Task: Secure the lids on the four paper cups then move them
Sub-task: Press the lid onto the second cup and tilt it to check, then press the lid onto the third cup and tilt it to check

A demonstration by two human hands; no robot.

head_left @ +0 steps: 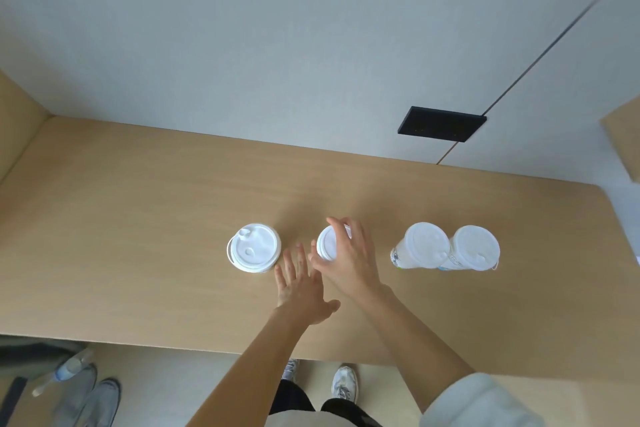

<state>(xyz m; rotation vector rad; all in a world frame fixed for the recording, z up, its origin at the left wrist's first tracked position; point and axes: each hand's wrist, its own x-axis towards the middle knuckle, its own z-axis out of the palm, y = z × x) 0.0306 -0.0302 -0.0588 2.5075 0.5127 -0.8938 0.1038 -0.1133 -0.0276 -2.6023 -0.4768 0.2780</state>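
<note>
Head view looks straight down on four lidded paper cups in a row on the counter (pixel 138 218). The right hand (pixel 348 255) covers the lid (pixel 328 241) of the second cup (pixel 323 251) from the left, its grip curled round the rim with the thumb on the near side and the fingers on the far side. The left hand (pixel 299 282) hovers just beside that cup, grip spread flat and holding nothing.

To seat this lid well, I judge the left hand should steady the cup wall while the right presses evenly round the whole rim, so the thin paper neither buckles nor tips.

The far-left cup (pixel 254 248) stands apart; the third cup (pixel 424 246) and fourth cup (pixel 475 248) touch each other. The second cup's wall is hidden beneath lid and hand, so whether the lid is snapped down all round cannot be told, and the fingertips are blurred.
</note>
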